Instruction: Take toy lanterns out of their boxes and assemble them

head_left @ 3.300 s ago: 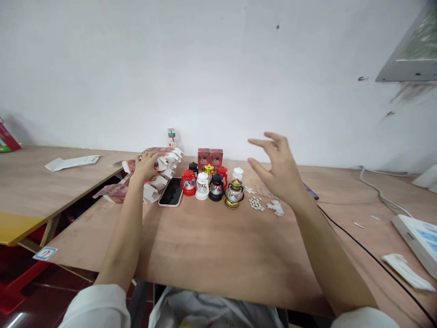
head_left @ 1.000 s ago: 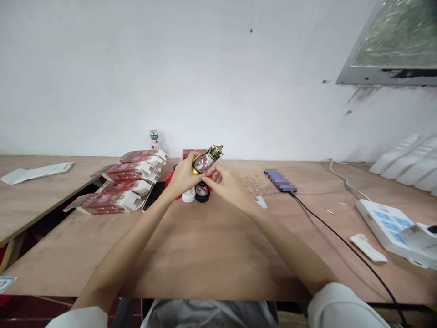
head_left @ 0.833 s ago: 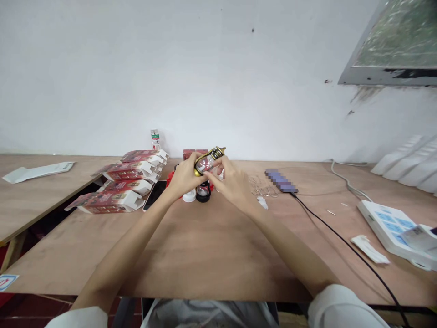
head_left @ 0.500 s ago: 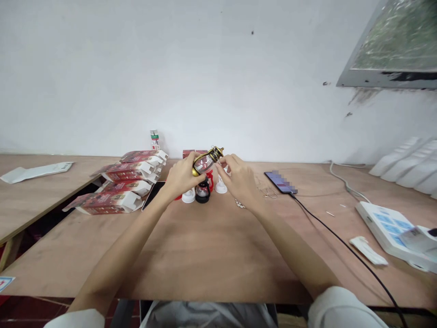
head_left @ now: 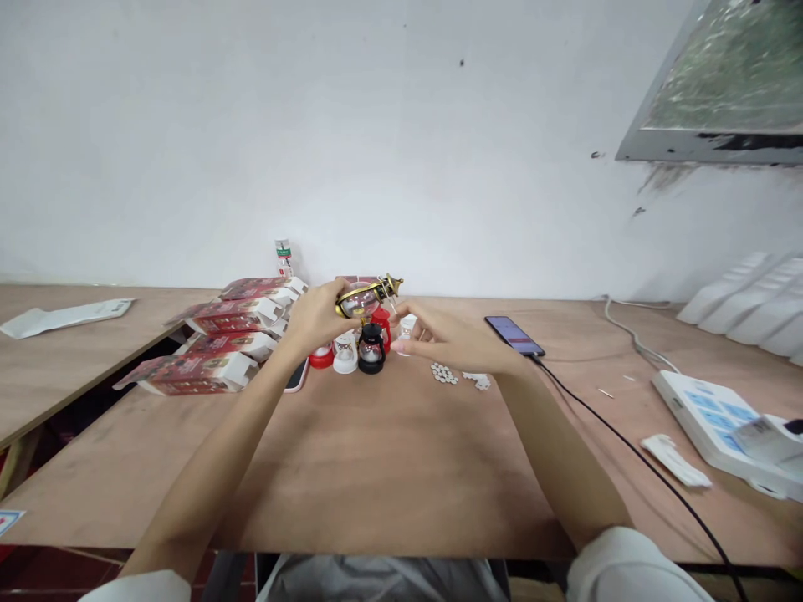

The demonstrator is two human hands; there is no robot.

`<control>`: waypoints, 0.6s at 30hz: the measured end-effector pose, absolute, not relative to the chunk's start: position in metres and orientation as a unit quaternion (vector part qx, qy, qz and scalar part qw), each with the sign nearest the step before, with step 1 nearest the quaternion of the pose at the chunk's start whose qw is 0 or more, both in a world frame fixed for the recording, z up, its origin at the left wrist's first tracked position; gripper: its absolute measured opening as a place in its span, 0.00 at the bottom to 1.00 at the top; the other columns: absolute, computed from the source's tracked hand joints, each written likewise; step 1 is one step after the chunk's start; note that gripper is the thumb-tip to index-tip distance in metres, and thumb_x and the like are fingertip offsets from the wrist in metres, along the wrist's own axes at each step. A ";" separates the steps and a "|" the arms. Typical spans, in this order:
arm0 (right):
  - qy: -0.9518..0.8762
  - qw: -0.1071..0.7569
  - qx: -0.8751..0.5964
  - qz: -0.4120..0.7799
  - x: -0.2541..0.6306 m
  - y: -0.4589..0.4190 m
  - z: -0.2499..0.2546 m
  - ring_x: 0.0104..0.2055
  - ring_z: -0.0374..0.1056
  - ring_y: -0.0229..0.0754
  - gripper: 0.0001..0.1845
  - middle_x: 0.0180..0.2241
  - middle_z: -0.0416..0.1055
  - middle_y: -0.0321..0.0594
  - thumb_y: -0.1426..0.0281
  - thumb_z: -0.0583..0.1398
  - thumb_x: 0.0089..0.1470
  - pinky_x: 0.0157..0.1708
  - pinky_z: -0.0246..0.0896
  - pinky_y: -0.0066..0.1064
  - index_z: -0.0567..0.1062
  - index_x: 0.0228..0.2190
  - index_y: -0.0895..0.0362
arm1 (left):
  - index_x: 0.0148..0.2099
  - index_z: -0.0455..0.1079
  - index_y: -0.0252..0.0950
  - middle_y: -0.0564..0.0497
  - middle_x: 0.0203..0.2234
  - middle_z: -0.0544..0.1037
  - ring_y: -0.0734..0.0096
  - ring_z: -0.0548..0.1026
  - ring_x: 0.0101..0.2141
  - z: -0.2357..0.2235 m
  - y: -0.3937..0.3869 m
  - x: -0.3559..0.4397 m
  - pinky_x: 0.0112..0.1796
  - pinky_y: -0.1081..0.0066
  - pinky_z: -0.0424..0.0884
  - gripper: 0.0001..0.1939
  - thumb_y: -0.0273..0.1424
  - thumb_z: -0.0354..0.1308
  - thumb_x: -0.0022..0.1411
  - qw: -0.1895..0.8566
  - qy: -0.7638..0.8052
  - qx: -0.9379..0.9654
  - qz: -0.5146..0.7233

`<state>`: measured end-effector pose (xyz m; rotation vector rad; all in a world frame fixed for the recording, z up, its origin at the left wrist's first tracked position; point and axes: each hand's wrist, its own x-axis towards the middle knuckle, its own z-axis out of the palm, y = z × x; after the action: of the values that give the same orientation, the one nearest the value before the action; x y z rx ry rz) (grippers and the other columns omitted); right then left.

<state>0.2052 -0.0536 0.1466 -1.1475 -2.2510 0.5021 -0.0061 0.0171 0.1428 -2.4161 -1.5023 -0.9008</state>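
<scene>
A small gold lantern [head_left: 360,299] with a clear globe lies tilted in the air, its pointed cap toward the right. My left hand [head_left: 317,316] is closed round its base end. Close to the cap, a thin wire [head_left: 393,306] hangs at the fingertip of my right hand [head_left: 442,339], whose index finger and thumb are apart and other fingers curled. Below stand a black lantern [head_left: 371,351], a white lantern [head_left: 345,355] and a red lantern [head_left: 381,322]. Another white lantern [head_left: 406,330] is partly behind my right fingers, and a red lantern's base [head_left: 321,358] shows at left.
Printed red cartons [head_left: 207,372] lie stacked at left, near a partly covered phone [head_left: 297,378]. Several white discs [head_left: 444,374] and small white pieces [head_left: 478,380] lie at right. Beyond are a phone [head_left: 515,336] on a black cable [head_left: 602,426] and a white power strip [head_left: 715,418].
My hands have come to the gold lantern, which was standing on the table and is now lifted and tilted. Since half a second ago, it has shifted left and my right fingers have spread apart.
</scene>
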 end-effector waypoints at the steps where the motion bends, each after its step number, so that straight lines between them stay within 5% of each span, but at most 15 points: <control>1: -0.848 0.266 -0.424 0.174 0.206 -0.056 0.147 0.30 0.67 0.38 0.21 0.30 0.70 0.35 0.58 0.57 0.52 0.27 0.61 0.29 0.65 0.46 0.52 | 0.40 0.67 0.39 0.50 0.30 0.77 0.60 0.74 0.31 0.142 0.018 -0.006 0.25 0.71 0.59 0.16 0.38 0.58 0.48 0.090 -0.503 -0.803 -0.306; 10: -0.906 0.181 -0.339 0.178 0.215 -0.068 0.151 0.33 0.71 0.39 0.29 0.47 0.71 0.40 0.59 0.61 0.48 0.32 0.65 0.30 0.66 0.52 0.50 | 0.37 0.67 0.39 0.49 0.33 0.76 0.61 0.72 0.35 0.144 0.033 -0.021 0.33 0.68 0.60 0.13 0.37 0.56 0.48 0.173 -0.424 -0.859 -0.229; 15: -0.914 0.190 -0.313 0.177 0.210 -0.072 0.148 0.35 0.72 0.40 0.35 0.45 0.72 0.38 0.60 0.63 0.46 0.35 0.65 0.29 0.62 0.55 0.47 | 0.36 0.67 0.39 0.50 0.30 0.76 0.61 0.72 0.34 0.150 0.026 -0.021 0.39 0.64 0.59 0.12 0.36 0.55 0.48 0.187 -0.412 -0.861 -0.233; 18: -0.917 0.195 -0.301 0.176 0.208 -0.071 0.144 0.43 0.70 0.41 0.39 0.53 0.66 0.39 0.60 0.64 0.45 0.40 0.64 0.30 0.58 0.57 0.47 | 0.34 0.67 0.38 0.50 0.28 0.76 0.61 0.72 0.32 0.152 0.019 -0.017 0.40 0.63 0.58 0.11 0.38 0.55 0.48 0.198 -0.420 -0.849 -0.252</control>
<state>0.2083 -0.0705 0.1444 -0.8433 -2.5690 0.4926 -0.0172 0.0188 0.1524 -2.3766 -1.1761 -0.7049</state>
